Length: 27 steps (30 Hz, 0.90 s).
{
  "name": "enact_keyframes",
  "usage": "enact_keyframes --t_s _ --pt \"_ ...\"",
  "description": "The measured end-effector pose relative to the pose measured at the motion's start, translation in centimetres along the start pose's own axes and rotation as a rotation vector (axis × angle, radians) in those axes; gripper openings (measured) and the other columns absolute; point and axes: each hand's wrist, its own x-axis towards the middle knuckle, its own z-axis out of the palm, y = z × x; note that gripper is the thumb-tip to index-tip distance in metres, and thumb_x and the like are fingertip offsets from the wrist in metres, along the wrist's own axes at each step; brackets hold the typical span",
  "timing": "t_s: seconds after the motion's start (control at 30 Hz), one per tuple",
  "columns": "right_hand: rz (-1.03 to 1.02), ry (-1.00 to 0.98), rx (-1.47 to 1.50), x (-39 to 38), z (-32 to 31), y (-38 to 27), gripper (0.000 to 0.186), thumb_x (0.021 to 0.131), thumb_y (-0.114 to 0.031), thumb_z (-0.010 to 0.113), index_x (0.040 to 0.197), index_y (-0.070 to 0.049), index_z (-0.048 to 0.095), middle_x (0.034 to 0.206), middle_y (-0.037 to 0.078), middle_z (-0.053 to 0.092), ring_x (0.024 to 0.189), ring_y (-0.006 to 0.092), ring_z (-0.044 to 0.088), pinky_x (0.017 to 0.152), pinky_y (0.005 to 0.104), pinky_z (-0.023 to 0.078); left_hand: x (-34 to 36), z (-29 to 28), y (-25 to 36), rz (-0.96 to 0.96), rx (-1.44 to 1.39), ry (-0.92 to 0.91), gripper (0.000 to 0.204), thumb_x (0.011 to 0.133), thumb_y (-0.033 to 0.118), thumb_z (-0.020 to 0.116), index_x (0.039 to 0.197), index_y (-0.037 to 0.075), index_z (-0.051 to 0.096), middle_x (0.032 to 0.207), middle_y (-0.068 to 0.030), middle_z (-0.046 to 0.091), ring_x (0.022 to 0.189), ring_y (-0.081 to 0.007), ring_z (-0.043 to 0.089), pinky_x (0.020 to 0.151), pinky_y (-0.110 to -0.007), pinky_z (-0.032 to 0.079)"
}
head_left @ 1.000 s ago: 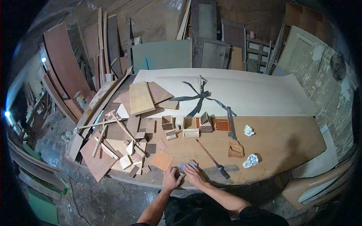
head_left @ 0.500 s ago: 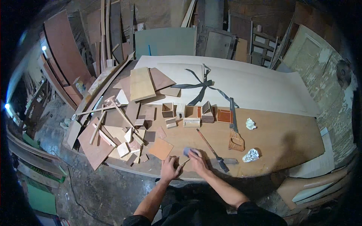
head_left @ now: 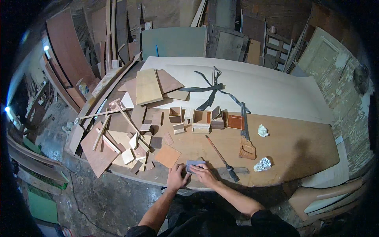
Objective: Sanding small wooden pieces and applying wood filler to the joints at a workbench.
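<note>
My left hand point(head_left: 177, 177) rests near the table's front edge, its fingers curled on a small piece that is mostly hidden. My right hand point(head_left: 206, 176) grips a grey-purple pad point(head_left: 194, 162), fingertips on top, just right of the left fingers and touching or very close to them. An orange square board point(head_left: 167, 156) lies just beyond my left hand. To the right lie a long, thin tool with a dark end point(head_left: 231, 173) and a handsaw point(head_left: 247, 149). Small wooden box pieces point(head_left: 175, 115) stand in a row farther back.
Loose offcuts and sticks point(head_left: 128, 154) cover the table's left part. Stacked boards point(head_left: 148, 87), a white sheet point(head_left: 268, 91) and dark straps point(head_left: 213, 87) lie at the back. Crumpled white and foil balls point(head_left: 262, 164) sit at right. Panels and doors point(head_left: 173, 42) lean behind.
The pad in my right hand has shifted back and forth beside my left fingers, now sitting slightly left of half a second ago. The view has tilted, so the table appears higher in the picture.
</note>
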Motion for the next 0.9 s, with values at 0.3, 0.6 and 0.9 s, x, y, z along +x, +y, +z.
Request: enact_keyframes --t_s 0.3,0.6,0.9 --pt "-0.163 -0.013 -0.058 0.5 -0.2 2.7 0.049 0.077 0.006 0.059 0.126 -0.001 0.061 0.13 0.012 0.06 0.126 0.0307 0.051 0.105 0.0379 0.043 -0.1 0.2 -0.2 -0.002 0.002 0.002 0.049 0.076 0.03 0.073 0.117 0.006 0.06 0.111 -0.0135 0.059 0.105 -0.032 0.054 0.091 -0.044 0.04" --pt "-0.192 0.149 -0.123 1.1 1.5 4.4 0.036 0.079 0.001 0.058 0.115 0.007 0.064 0.125 0.019 0.062 0.121 0.032 0.055 0.104 0.0375 0.045 0.1 0.1 0.1 -0.038 -0.011 0.01 0.047 0.079 0.035 0.072 0.114 0.005 0.061 0.11 -0.0124 0.061 0.103 -0.0304 0.056 0.091 -0.043 0.04" --pt "-0.075 0.202 -0.084 1.6 1.7 5.0 0.04 0.079 0.0 0.057 0.118 0.004 0.063 0.124 0.018 0.063 0.121 0.0341 0.055 0.103 0.0425 0.045 0.2 0.5 -0.1 -0.018 -0.004 0.021 0.047 0.08 0.036 0.073 0.114 0.005 0.061 0.112 -0.0145 0.06 0.102 -0.0329 0.056 0.091 -0.044 0.042"
